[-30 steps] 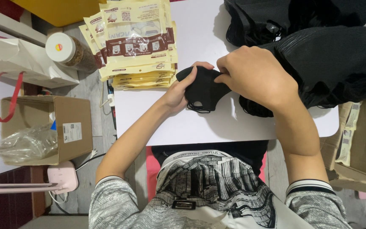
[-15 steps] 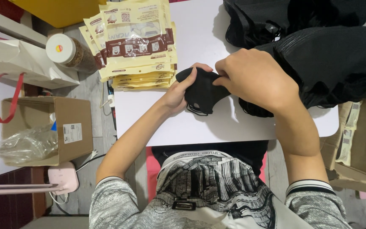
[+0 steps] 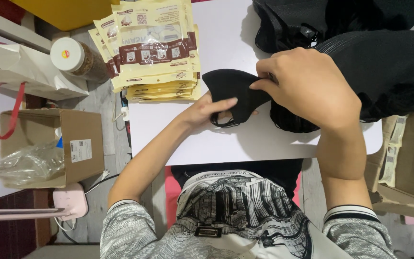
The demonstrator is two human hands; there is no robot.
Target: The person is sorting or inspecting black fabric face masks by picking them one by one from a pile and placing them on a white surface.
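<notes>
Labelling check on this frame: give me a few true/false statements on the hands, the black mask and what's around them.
1. Both hands hold the black mask. True: the left hand is under it, and the right hand pinches its edge.
2. The stack of packets lies on the white table. True.
3. The jar has a black lid. False: its lid is white.
4. The cardboard box stands on the table. False: it sits lower, beside the table.
5. The pile of black fabric is on the left hand's side. False: it is beside the right hand.
</notes>
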